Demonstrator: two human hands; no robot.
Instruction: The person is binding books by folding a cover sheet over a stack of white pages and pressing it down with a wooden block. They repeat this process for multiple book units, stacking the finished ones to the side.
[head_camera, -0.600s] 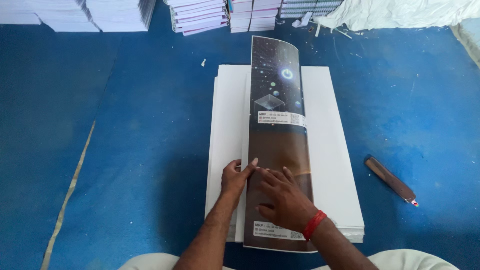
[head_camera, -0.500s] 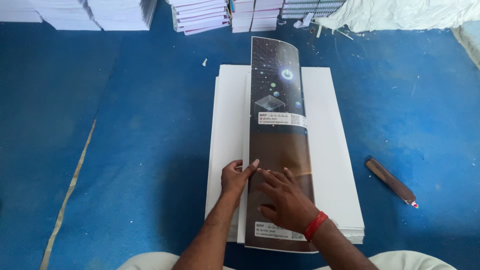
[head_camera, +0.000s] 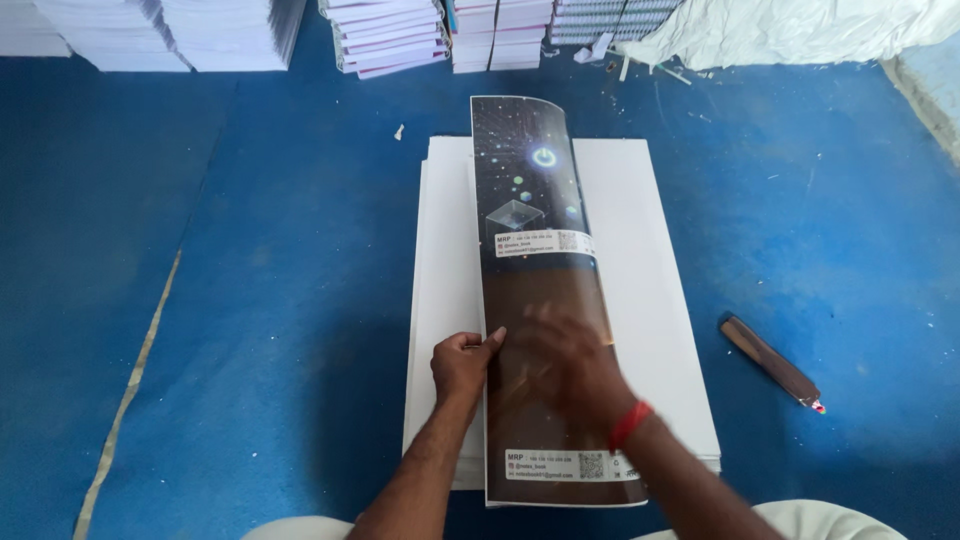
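Since the earlier frame, the right hand has gone blurred and sits a little higher on the dark printed sheet; before, its fingers lay sharp and spread near the left thumb. The left hand has stayed put at the sheet's left edge. The sheet itself has not shifted.

The left hand is curled, thumb on top of the sheet's left edge and fingers tucked beside it, pinching that edge. The right hand lies palm down on the sheet, seemingly flat and open, though the blur hides how its fingers sit; a red band circles its wrist.

The sheet lies lengthwise down the middle of a stack of white sheets, its far end curling up and its near end overhanging the stack's near edge. White margin shows on both sides of it. Around the stack, blue floor lies open left and right.

One dark sheet, one white stack, and one brown stick well to the right. Several stacks of books line the far edge.
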